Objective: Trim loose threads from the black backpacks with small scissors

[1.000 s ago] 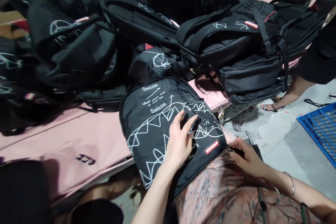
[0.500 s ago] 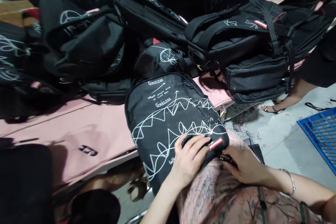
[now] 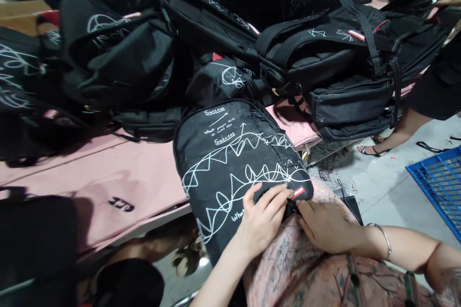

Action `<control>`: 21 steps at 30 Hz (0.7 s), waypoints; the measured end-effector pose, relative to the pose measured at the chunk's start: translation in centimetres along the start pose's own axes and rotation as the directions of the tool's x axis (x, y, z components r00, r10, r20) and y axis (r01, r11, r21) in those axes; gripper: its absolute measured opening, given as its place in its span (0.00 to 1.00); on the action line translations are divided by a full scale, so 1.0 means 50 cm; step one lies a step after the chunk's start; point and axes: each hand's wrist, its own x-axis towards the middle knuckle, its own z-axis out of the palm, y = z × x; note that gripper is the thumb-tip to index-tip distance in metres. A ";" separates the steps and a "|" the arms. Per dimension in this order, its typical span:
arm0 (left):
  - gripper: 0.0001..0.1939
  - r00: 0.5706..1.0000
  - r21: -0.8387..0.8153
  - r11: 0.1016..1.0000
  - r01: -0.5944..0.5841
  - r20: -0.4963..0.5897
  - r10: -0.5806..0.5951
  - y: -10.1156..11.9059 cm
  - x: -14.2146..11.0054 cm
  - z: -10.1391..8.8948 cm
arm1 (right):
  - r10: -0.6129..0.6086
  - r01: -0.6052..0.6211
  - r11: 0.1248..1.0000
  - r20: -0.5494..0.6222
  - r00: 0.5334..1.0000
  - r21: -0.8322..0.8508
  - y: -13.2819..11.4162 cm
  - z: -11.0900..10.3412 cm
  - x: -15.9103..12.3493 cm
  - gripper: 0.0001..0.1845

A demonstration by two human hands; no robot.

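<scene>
A black backpack (image 3: 230,163) with white scribble print and the word "Success" lies half on the pink table edge, half on my lap. My left hand (image 3: 261,220) presses its curled fingers on the backpack's lower edge beside a small red and white label (image 3: 298,193). My right hand (image 3: 324,225), a bangle on the wrist, is closed against that same bottom corner, pinching something at the edge that I cannot make out.
A heap of similar black backpacks (image 3: 317,57) covers the far side of the pink table (image 3: 108,177). Another person's legs (image 3: 396,129) stand at the right. A blue plastic crate (image 3: 439,182) sits on the grey floor. A dark object fills the lower left corner.
My left hand slid down from the middle of the backpack to its bottom edge. My right hand moved in to the left, up against the same corner.
</scene>
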 end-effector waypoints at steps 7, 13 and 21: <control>0.07 0.977 0.015 0.988 0.153 -0.155 -0.149 -0.005 -0.008 -0.004 | -0.034 0.077 0.962 -0.164 0.986 0.261 0.059 -0.030 0.007 0.13; 0.37 0.822 -0.019 0.824 0.566 -0.054 -0.566 0.005 -0.016 -0.001 | 0.027 0.053 0.919 -0.197 0.980 0.390 0.172 -0.039 0.010 0.09; 0.41 0.781 -0.045 0.786 0.617 0.156 -0.605 0.048 -0.025 0.048 | -0.140 0.193 0.762 -0.134 0.981 0.619 0.173 -0.032 0.011 0.11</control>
